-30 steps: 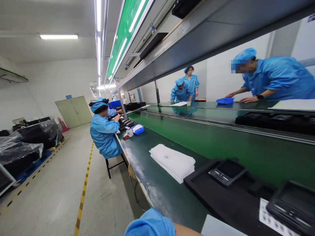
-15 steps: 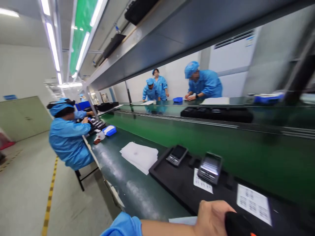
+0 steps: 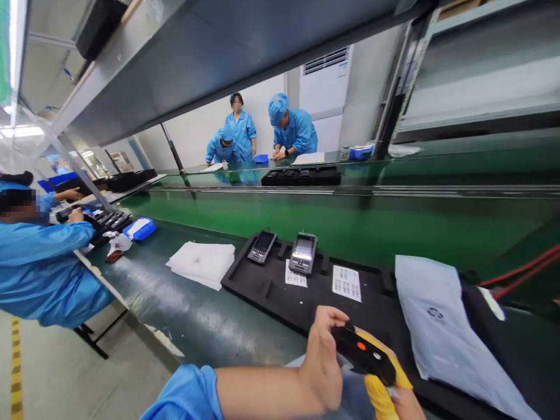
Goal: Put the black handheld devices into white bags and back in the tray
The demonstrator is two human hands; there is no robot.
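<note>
Several black handsets are lined up in a dark tray at far left, beside a blue box. White sheets are stacked next. Two handheld devices are seated in the black foam tray. A black scanner is gripped by the left hand, low over this tray; the yellow-gloved right hand is closed beneath it. A white bag is laid rightmost.

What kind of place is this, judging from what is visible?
Probably an electronics assembly or packing line: a long green conveyor belt, a black tray holding handheld devices, and seated workers in blue smocks.
</note>
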